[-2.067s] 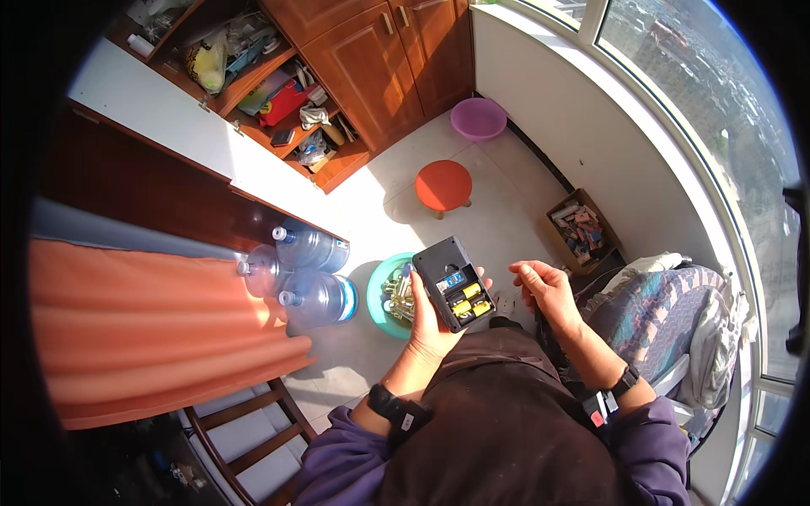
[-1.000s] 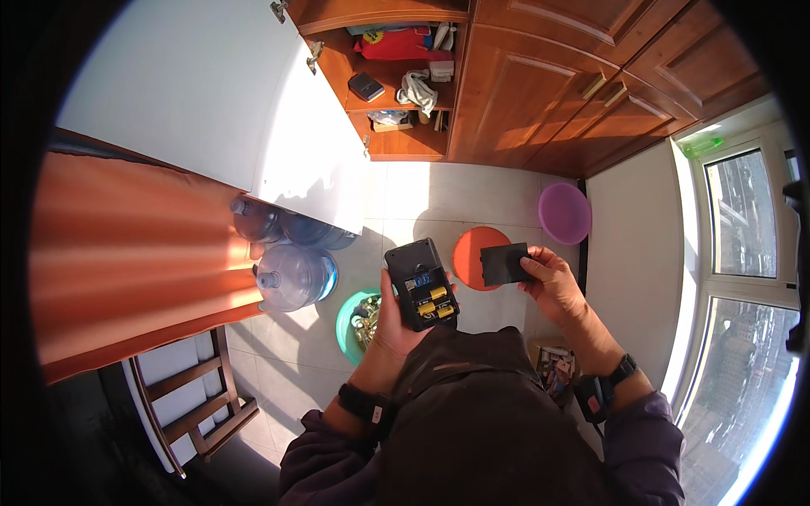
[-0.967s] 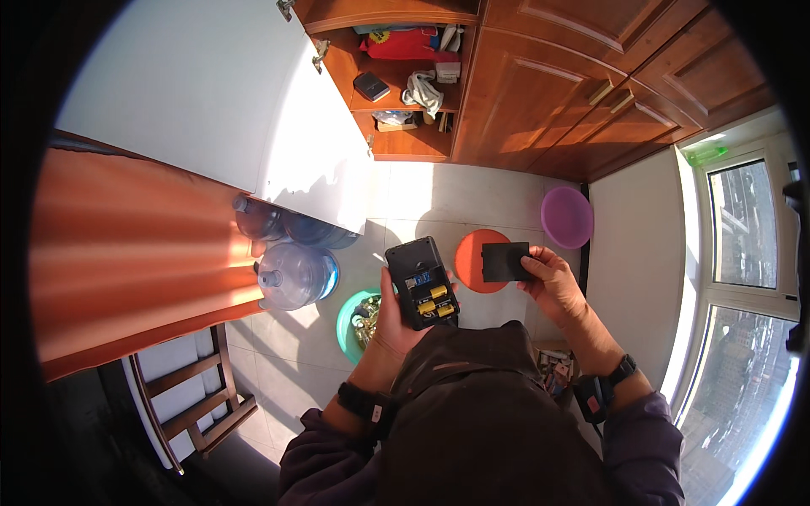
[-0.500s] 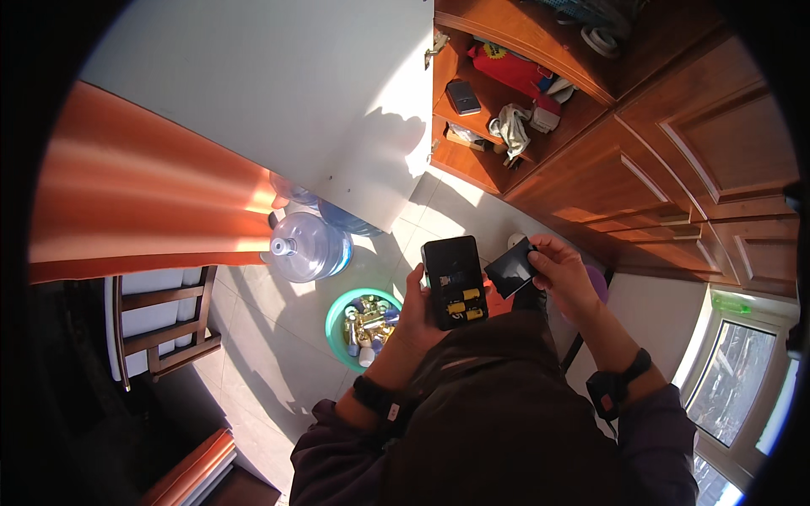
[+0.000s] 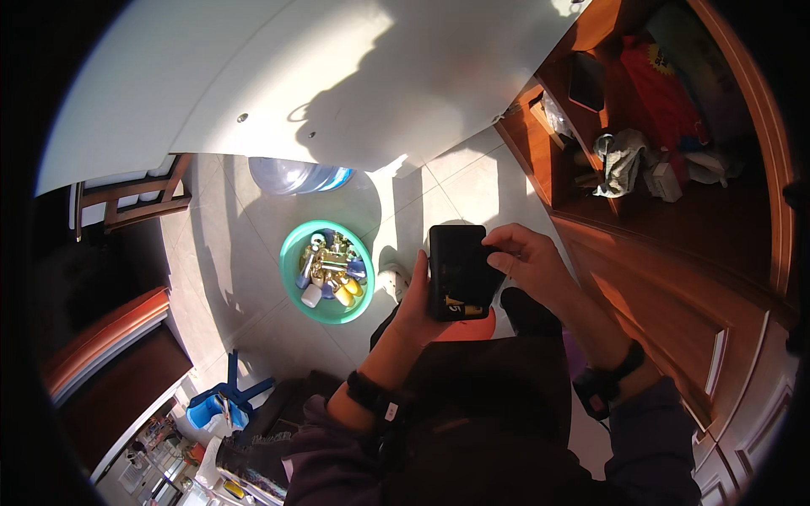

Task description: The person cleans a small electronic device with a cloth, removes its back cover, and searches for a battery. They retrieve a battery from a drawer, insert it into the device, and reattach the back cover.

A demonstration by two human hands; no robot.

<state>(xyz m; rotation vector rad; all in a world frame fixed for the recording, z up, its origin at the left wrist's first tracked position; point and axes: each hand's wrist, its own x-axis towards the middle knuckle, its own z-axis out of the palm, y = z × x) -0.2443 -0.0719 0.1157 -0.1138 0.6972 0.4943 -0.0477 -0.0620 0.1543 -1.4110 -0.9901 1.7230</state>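
Note:
My left hand (image 5: 411, 305) is closed round the side of a black box-shaped device (image 5: 435, 291), held over my lap. Near its lower edge a yellow battery (image 5: 462, 309) shows in the open compartment. Across the rest of that compartment lies a dark flat cover (image 5: 467, 260). The fingers of my right hand (image 5: 536, 263) are bent at the cover's upper right edge, gripping it. How the cover sits against the device's rim is too dark to tell.
A green basin (image 5: 284, 268) of gold, blue and white objects stands on the tiled floor (image 5: 253, 291). Overhead spans a white door panel (image 5: 211, 93), partly hiding a water jug (image 5: 291, 175). An open wooden cabinet (image 5: 666, 244) with cluttered shelves is at right.
My right hand has brought the cover left over the device, hiding most of the batteries. The view has turned, so the basin appears further left and the cabinet closer.

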